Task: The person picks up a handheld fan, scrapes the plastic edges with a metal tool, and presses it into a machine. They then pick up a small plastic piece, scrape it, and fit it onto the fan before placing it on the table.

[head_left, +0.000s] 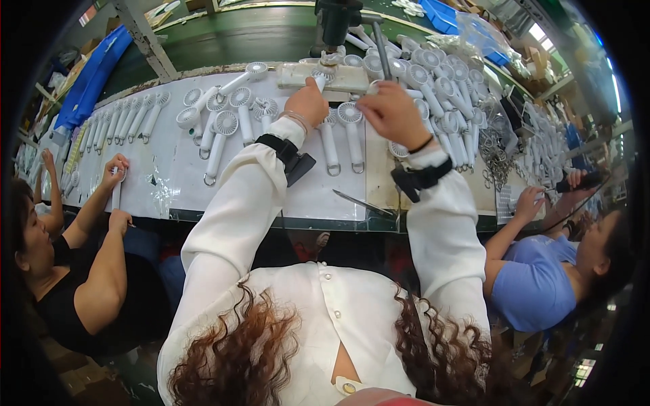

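Observation:
My left hand is closed around the handle of a white handheld fan, whose round head lies under a dark green hand press. A pale block forms the base below the press. My right hand, fingers curled, is at the lower end of the press's metal lever; the hand partly hides the grip. Just below my hands, two white fans stand out, one of them a handheld fan with a metal ring at its handle end.
More fans lie on the white-covered table at left, with a large pile at right. A pointed metal tool lies near the front edge. Metal rings are heaped at right. People sit working on both sides.

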A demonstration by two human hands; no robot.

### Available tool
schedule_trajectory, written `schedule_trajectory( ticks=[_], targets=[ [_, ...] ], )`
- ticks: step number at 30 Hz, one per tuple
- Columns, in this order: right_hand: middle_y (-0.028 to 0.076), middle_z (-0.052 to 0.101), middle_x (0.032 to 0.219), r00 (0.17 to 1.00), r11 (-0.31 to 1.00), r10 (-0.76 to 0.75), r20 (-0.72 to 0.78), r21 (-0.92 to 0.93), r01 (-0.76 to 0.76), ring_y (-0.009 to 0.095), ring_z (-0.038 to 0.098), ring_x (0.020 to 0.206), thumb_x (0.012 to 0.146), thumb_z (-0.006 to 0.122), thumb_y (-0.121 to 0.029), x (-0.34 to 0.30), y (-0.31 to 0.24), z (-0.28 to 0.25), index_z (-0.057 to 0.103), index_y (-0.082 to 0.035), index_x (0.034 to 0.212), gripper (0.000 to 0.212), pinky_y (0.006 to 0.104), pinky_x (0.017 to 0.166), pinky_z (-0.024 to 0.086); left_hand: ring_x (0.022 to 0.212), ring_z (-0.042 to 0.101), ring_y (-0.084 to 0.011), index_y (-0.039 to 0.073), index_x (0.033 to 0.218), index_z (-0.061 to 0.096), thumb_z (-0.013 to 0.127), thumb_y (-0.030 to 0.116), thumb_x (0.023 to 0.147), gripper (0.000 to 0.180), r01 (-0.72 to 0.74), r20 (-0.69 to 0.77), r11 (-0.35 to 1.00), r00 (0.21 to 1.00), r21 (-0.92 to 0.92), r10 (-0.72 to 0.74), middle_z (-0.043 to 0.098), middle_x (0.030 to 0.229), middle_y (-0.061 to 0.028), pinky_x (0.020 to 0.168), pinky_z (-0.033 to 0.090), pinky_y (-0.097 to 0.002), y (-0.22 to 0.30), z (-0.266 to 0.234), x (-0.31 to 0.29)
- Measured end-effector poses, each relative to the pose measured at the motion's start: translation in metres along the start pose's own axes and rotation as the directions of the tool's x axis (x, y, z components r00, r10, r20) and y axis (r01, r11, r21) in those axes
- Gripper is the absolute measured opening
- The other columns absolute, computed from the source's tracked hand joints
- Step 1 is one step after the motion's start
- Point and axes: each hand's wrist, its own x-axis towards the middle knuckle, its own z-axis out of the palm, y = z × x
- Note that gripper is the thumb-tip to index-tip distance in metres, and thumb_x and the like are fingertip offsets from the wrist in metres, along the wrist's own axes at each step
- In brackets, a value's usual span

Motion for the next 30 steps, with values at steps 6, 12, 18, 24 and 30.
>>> schedule_trajectory(
  ticks=[6,12,18,24,30],
  targets=[
    [0.009,0.062,0.075,0.923,0.846,0.302,-0.24,0.514,-0.143,0.015,0.059,0.064,0.091,0.061,-0.013,0.058,0.005,-0.09,0.067,-0.001,0.102,0.017,0.0273,0.064,0.05,0.086,0.066,-0.0426,-0.006,0.116,0.038,0.051,0.017,0.085,0.041,0.025,0.027,1.0,0.999,-0.009,-0.024,0.066,0.094,-0.0291,0.077,0.053,-0.0493,0.001,-0.006,-0.001],
    [0.0,0.063,0.088,0.834,0.77,0.38,-0.4,0.637,-0.045,0.006,0.057,0.074,0.099,0.053,-0.016,0.118,0.03,-0.112,0.062,0.0,0.107,0.02,0.0191,0.065,0.046,0.087,0.066,-0.0427,-0.006,0.117,0.039,0.051,0.017,0.085,0.041,-0.023,0.039,1.0,0.999,-0.003,0.023,0.066,0.096,-0.0287,0.079,0.053,-0.0494,0.009,-0.001,-0.001],
    [-0.003,0.06,0.085,0.822,0.68,0.436,-0.366,0.732,-0.034,0.003,0.053,0.07,0.1,0.051,-0.015,0.133,0.032,-0.113,0.062,-0.001,0.107,0.019,0.0174,0.062,0.043,0.084,0.066,-0.0451,-0.005,0.115,0.039,0.05,0.018,0.085,0.04,-0.025,0.058,1.0,0.998,0.004,0.024,0.066,0.093,-0.0299,0.077,0.052,-0.0519,0.008,0.0,-0.004],
    [-0.003,0.058,0.082,0.881,0.443,0.402,-0.249,0.895,0.052,0.002,0.051,0.069,0.1,0.051,-0.014,0.129,0.032,-0.119,0.062,-0.002,0.109,0.019,0.016,0.06,0.041,0.083,0.065,-0.0457,-0.006,0.113,0.038,0.05,0.018,0.085,0.039,-0.023,0.053,1.0,0.998,0.004,0.023,0.065,0.09,-0.0302,0.076,0.052,-0.0527,0.009,0.003,-0.002],
    [-0.003,0.06,0.082,0.792,0.584,0.562,0.236,0.565,-0.583,0.002,0.053,0.07,0.1,0.051,-0.014,0.114,-0.016,-0.148,0.061,-0.002,0.112,0.019,0.0146,0.061,0.04,0.094,0.065,-0.0441,-0.006,0.12,0.038,0.047,0.013,0.085,0.04,0.075,0.081,0.997,0.994,0.009,-0.075,0.065,0.101,-0.0299,0.083,0.051,-0.0494,0.024,-0.004,-0.002]
  ],
)
